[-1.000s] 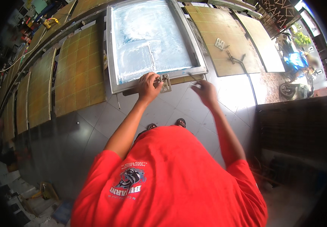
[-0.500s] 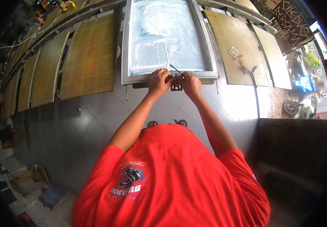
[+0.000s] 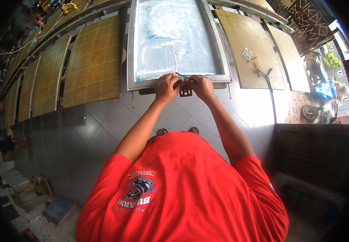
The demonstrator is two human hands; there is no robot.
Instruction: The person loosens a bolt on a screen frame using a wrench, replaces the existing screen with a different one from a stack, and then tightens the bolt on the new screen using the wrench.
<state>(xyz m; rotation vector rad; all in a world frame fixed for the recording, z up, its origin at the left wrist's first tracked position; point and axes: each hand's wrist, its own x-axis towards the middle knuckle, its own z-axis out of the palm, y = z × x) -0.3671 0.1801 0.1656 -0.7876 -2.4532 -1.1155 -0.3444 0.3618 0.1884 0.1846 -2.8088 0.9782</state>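
Observation:
A framed screen (image 3: 170, 24) with a pale blue and white coated surface lies ahead of me. My left hand (image 3: 167, 88) grips the middle of its front edge, fingers curled beside a metal bracket (image 3: 185, 92) that is partly hidden by both hands. Close to it, my right hand (image 3: 202, 86) pinches a thin dark rod tool (image 3: 183, 76) slanting up to the left at the bracket. What exactly the left fingertips hold under them is hidden.
Yellowish gridded boards (image 3: 91, 56) line the left. A board (image 3: 247, 36) at right carries a metal plate (image 3: 246, 54) and forked bracket (image 3: 263, 74). Motorbikes (image 3: 315, 113) stand outside right. A person (image 3: 1, 143) sits at far left. Grey tiles (image 3: 101, 125) lie below.
My right hand has come in from the right with the rod to the bracket, beside my left hand. The camera view has shifted, so the screen appears farther right.

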